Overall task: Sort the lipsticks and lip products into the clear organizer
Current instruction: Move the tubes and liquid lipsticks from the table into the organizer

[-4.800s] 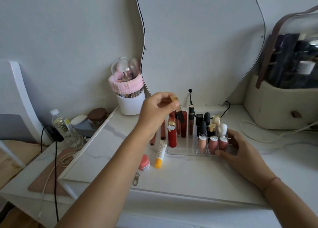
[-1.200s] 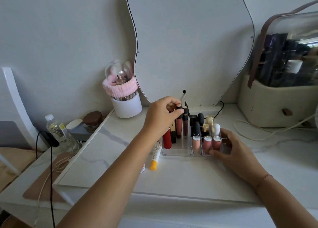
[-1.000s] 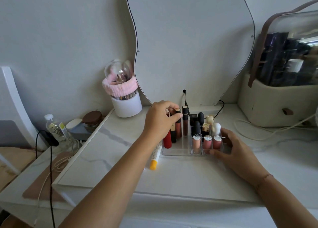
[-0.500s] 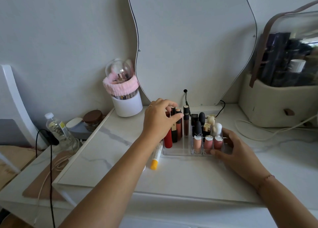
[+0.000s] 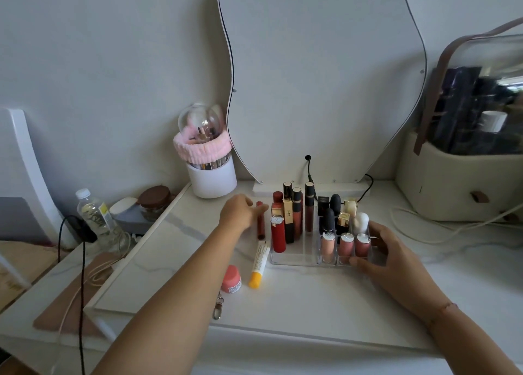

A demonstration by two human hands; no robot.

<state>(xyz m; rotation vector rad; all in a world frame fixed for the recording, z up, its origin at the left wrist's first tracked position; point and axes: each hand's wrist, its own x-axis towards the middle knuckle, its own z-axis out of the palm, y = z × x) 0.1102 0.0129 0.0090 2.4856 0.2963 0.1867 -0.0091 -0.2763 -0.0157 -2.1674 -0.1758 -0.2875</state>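
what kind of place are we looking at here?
Most likely a home vanity, perhaps in a bedroom: a wavy-edged mirror at the back, a clear acrylic organizer holding lipsticks, and a white brush cup wrapped in a pink fluffy headband.

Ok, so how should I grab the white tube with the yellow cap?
Pinch the white tube across its middle, coming down from above: it lies flat, long sides facing left and right, with the pink pot near its cap.
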